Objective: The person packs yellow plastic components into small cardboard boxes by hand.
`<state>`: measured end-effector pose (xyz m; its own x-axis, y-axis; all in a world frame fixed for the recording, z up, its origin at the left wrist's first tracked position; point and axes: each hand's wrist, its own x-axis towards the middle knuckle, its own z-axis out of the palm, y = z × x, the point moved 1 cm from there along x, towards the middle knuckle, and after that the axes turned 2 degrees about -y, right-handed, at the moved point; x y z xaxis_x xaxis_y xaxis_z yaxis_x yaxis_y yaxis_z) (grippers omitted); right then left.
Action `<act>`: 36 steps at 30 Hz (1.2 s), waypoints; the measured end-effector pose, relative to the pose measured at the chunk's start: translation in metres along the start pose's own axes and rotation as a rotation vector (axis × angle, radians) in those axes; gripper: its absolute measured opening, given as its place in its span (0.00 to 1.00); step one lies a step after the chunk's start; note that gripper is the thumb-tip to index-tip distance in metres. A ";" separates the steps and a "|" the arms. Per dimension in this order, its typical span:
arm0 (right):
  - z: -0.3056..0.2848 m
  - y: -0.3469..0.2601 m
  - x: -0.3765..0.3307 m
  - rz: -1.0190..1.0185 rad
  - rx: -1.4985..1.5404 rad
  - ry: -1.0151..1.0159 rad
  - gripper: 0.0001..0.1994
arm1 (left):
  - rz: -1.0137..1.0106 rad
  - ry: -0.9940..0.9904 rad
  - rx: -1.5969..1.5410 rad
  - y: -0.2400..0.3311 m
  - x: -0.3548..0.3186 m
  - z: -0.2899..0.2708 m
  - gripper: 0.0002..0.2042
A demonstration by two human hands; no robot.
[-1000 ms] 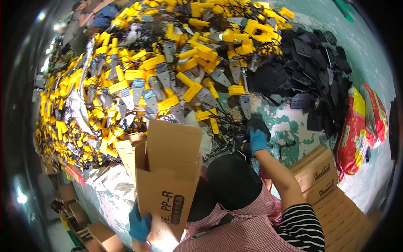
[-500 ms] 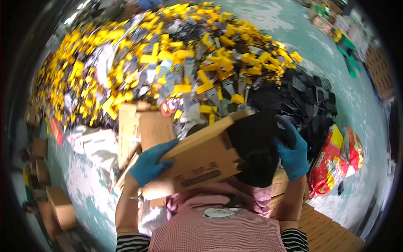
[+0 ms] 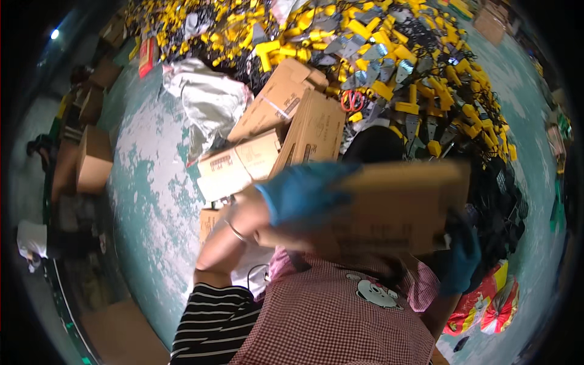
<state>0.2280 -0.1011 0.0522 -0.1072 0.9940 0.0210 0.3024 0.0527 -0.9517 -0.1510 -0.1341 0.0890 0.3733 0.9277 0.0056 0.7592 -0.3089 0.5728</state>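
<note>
A brown cardboard box, smeared by motion, is held in front of my apron. My left hand, in a blue glove, grips its left end, with the fingers over the upper corner. At the opposite end is my right hand, also gloved in blue; it is in shadow and its fingers are blurred and partly hidden. Just beyond the box shows a dark rounded shape. Whatever is inside the box cannot be seen.
Flattened cardboard boxes lean ahead of me beside a silvery plastic bag. Beyond spreads a heap of yellow-and-grey parts with cables. Black pieces and red-and-yellow bags lie right. Boxes stand left.
The view has turned left, so the heap appears farther up and right. The box is now more level and lies between both hands. The black item by my right hand no longer shows clearly.
</note>
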 end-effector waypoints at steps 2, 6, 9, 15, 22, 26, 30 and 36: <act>0.012 -0.001 0.015 -0.092 0.042 0.177 0.17 | 0.032 0.331 -0.192 -0.048 -0.019 -0.028 0.24; 0.017 0.114 0.061 0.178 0.237 0.084 0.16 | -0.209 0.503 -0.140 -0.127 -0.007 -0.076 0.28; 0.049 0.153 0.077 0.264 0.233 -0.019 0.15 | -0.153 0.640 -0.093 -0.211 0.016 -0.065 0.30; -0.012 0.250 0.111 0.230 -0.997 -0.389 0.17 | -0.712 1.286 0.192 -0.332 -0.156 0.058 0.07; -0.101 0.372 0.111 0.282 -1.610 -0.837 0.26 | -0.792 0.060 0.011 -0.324 -0.271 0.332 0.14; -0.163 0.449 0.113 -0.476 -1.889 -0.792 0.32 | -0.823 -0.302 -0.203 -0.327 -0.273 0.398 0.24; -0.191 0.451 0.079 -0.374 -1.927 -0.852 0.33 | -0.840 -0.254 -0.228 -0.316 -0.291 0.391 0.24; 0.009 0.491 0.049 -0.291 -1.901 -1.080 0.33 | -1.033 -0.170 -0.294 -0.240 -0.464 0.343 0.23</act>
<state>0.3630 -0.0270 -0.4166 -0.4370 0.5615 -0.7027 0.4120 0.8194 0.3985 -0.3237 -0.5625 -0.3320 -0.2861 0.6624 -0.6923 0.5997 0.6873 0.4098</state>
